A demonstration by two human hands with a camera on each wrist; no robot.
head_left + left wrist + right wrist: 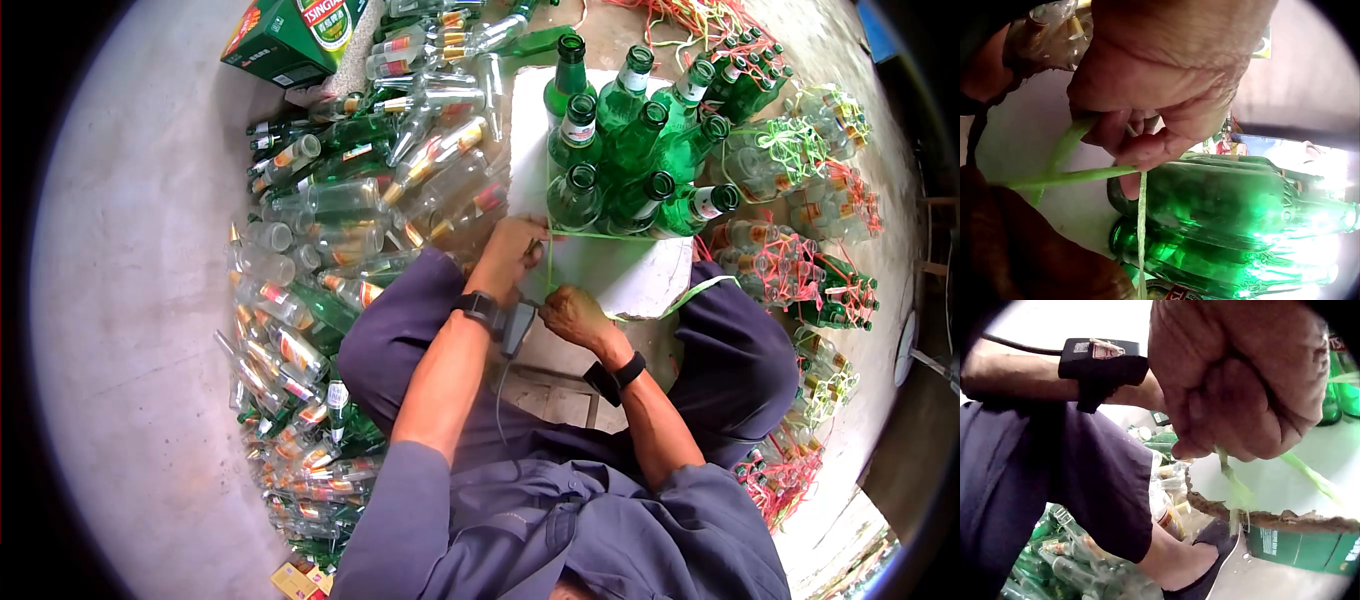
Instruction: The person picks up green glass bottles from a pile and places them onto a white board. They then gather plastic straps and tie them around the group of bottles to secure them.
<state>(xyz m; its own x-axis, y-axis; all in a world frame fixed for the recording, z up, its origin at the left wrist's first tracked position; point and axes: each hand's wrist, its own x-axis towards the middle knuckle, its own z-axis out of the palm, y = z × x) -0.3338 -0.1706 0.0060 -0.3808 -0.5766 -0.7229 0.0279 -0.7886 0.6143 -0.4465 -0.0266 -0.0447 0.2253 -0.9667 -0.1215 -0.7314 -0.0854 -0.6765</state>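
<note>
A cluster of several green glass bottles [630,140] stands upright on a white-topped stand [640,285]. Light green plastic string [550,262] runs along the near side of the cluster and down to both hands. My left hand [512,255] pinches the string at the stand's left edge, thumb and fingers close beside the bottles in the left wrist view. Lower and to the right, my right hand [578,316] grips another part of the string [1235,484] in curled fingers. Between the hands the string [1066,179] stretches across, and one strand hangs past the left fingertips.
Loose clear and green bottles [340,215] lie heaped at the left. On the right stand bundles tied with red and green string [785,160]. A green beer carton [290,40] sits at the far left, and loose red string [690,15] lies at the back.
</note>
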